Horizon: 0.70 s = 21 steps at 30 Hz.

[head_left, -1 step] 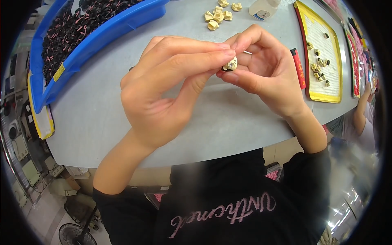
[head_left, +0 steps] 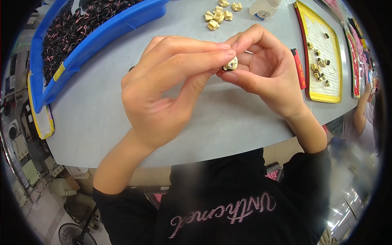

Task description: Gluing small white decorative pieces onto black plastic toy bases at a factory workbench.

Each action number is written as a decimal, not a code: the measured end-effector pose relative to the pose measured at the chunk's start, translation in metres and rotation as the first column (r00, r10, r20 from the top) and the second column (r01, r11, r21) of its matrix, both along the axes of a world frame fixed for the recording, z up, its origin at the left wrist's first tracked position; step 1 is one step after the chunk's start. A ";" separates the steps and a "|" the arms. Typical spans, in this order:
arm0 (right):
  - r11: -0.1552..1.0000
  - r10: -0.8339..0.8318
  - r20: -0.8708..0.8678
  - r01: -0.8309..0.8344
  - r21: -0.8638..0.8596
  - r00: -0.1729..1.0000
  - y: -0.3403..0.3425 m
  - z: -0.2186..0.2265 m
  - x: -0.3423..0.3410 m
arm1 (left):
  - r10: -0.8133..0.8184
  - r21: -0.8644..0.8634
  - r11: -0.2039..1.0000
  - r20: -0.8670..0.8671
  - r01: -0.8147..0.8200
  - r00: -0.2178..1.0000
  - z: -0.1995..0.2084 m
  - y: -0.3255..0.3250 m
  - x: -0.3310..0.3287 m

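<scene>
Both my hands meet above the table around a small cream figurine piece (head_left: 232, 63) with dark painted marks and a black lower edge. My left hand (head_left: 163, 85) pinches it from the left between thumb and fingertips. My right hand (head_left: 267, 67) grips it from the right, thumb underneath and index finger above. A short pale stick (head_left: 248, 52) shows by the right fingers; its other end is hidden. The fingertips cover much of the piece.
A blue bin (head_left: 102, 30) of black and pink parts stands at the left. Several cream pieces (head_left: 218, 16) and a clear bottle (head_left: 263, 9) lie beyond my hands. A red tube-like item (head_left: 298, 69) lies beside a yellow tray (head_left: 337, 92) of cream-and-black pieces.
</scene>
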State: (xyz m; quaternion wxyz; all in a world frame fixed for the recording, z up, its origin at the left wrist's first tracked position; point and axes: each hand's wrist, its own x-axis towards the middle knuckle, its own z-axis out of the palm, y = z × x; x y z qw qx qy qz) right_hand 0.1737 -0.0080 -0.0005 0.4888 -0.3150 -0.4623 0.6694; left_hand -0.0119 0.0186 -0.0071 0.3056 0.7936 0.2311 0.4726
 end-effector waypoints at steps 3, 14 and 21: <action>0.992 -0.063 0.055 0.057 0.111 0.996 -0.003 -0.001 -0.002 | -0.008 -0.020 1.000 0.020 0.008 1.000 -0.001 -0.001 0.001; 0.764 -0.318 0.327 0.036 0.645 0.890 0.002 -0.003 0.003 | -0.017 -0.183 0.982 0.118 0.038 0.993 -0.003 -0.007 0.003; 0.592 -0.452 0.363 -0.030 0.805 0.815 0.009 -0.007 0.015 | -0.041 -0.275 0.959 0.121 0.073 0.992 -0.001 -0.010 0.005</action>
